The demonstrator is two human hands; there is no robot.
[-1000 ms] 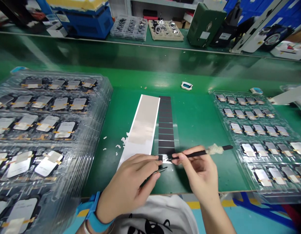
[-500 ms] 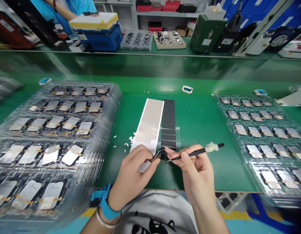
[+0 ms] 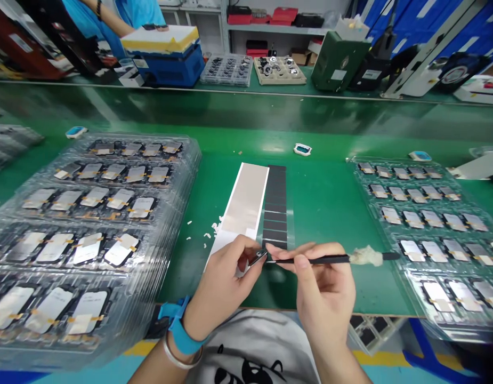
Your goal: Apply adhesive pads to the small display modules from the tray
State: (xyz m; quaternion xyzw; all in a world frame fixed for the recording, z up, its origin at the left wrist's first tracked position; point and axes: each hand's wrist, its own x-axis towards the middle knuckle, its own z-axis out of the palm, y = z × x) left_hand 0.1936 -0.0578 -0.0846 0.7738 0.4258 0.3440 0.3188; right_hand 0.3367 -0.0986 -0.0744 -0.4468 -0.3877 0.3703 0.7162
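Observation:
Between the thumb and fingers of my left hand (image 3: pixel 229 277) is a small dark screen module (image 3: pixel 259 257), tilted and partly hidden by the fingers. My right hand (image 3: pixel 324 280) grips black tweezers (image 3: pixel 324 260) with a pale wad wrapped near the back end. Their tip points left and is at the module's right edge; whether it touches is too small to tell. Beyond my hands lie a white-edged sheet with a beige face (image 3: pixel 248 192) and, beside it, a strip of black adhesive pieces (image 3: pixel 275 200) on clear backing.
A stack of clear trays (image 3: pixel 150 250) with silvery modules stands at left; another tray (image 3: pixel 394 245) lies at right. White scraps (image 3: pixel 214 229) dot the green bench (image 3: pixel 322 202). A shelf behind carries a blue box (image 3: pixel 170 61) and parts trays. A person's arm (image 3: pixel 110 18) shows at back left.
My right hand has turned the tweezers closer to level, and their tip has shifted left toward the module. My left hand has tilted the module, so less of its face shows.

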